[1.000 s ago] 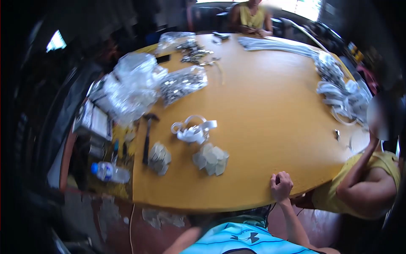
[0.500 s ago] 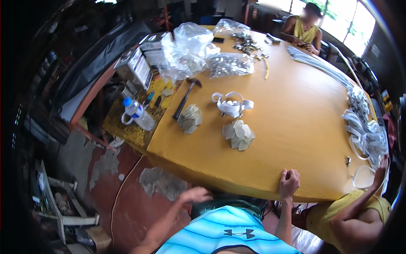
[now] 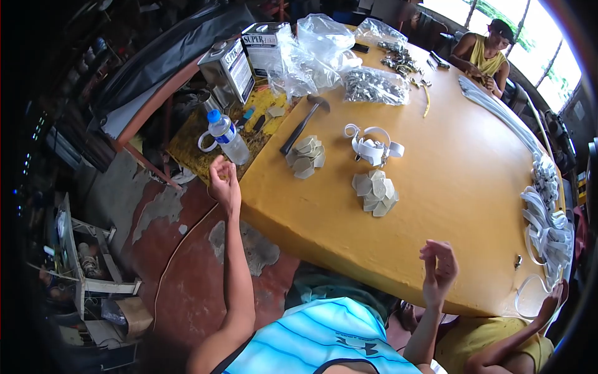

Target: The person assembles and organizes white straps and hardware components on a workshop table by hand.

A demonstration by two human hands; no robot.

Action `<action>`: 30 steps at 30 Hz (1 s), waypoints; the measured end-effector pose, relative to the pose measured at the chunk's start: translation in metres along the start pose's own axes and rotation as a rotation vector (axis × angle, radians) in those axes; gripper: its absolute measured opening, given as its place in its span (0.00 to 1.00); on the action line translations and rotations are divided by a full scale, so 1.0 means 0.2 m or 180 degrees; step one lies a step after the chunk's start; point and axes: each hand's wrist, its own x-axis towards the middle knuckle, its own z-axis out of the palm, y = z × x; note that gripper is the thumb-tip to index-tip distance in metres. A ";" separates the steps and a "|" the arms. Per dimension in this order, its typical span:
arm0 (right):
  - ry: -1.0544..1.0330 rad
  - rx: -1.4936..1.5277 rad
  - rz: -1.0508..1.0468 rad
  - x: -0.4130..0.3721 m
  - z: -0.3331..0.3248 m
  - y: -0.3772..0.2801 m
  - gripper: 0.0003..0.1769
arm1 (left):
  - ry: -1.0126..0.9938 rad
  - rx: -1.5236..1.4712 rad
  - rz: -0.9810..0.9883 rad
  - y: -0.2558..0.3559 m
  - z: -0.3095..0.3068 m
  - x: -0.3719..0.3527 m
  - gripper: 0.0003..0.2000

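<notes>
My left hand (image 3: 225, 188) is raised past the table's left corner, fingers apart, just below a water bottle (image 3: 230, 138) with a blue cap in the view. Over the near edge of the yellow table (image 3: 311, 218) is my right hand (image 3: 441, 269), its fingers loosely bent and nothing in them. Two piles of grey-white flat pieces lie on the tabletop, a left pile (image 3: 306, 156) and a right pile (image 3: 375, 193). Behind the right pile sits a bundle of white straps (image 3: 374, 148). A hammer (image 3: 304, 124) lies beside the left pile.
Metal cans (image 3: 228, 71) and clear plastic bags (image 3: 321, 50) stand at the back left. A bag of small metal parts (image 3: 375, 86) lies nearby. White straps (image 3: 548, 230) line the right edge. One person (image 3: 489, 56) sits at the far side, another (image 3: 498, 343) at my right.
My left hand has risen from near my lap toward the bottle. My right hand has lifted from the table edge and its fingers have loosened. The view has shifted.
</notes>
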 end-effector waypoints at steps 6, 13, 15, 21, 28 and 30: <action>-0.0828 0.0379 -0.2212 0.11 0.14 -0.57 0.05 | -0.0062 0.0565 0.0379 -0.09 0.02 0.28 0.49; -0.2347 0.0863 -0.3469 0.27 0.29 -0.79 0.16 | -0.0195 0.0604 0.0343 -0.03 0.06 0.44 0.39; -0.1692 0.1689 -0.3571 0.22 0.40 -0.76 0.14 | -0.0126 0.0665 0.0536 -0.01 0.04 0.46 0.32; -0.2429 0.1892 -0.3187 0.33 0.21 -0.77 0.14 | 0.0336 0.1436 0.0856 0.08 -0.04 0.65 0.35; -0.1918 0.2291 -0.2875 0.24 0.33 -0.76 0.11 | 0.0113 0.1307 0.0857 -0.03 0.04 0.68 0.34; -0.1966 0.2085 -0.2508 0.23 0.29 -0.79 0.11 | 0.0013 0.1536 0.0647 -0.03 0.02 0.67 0.34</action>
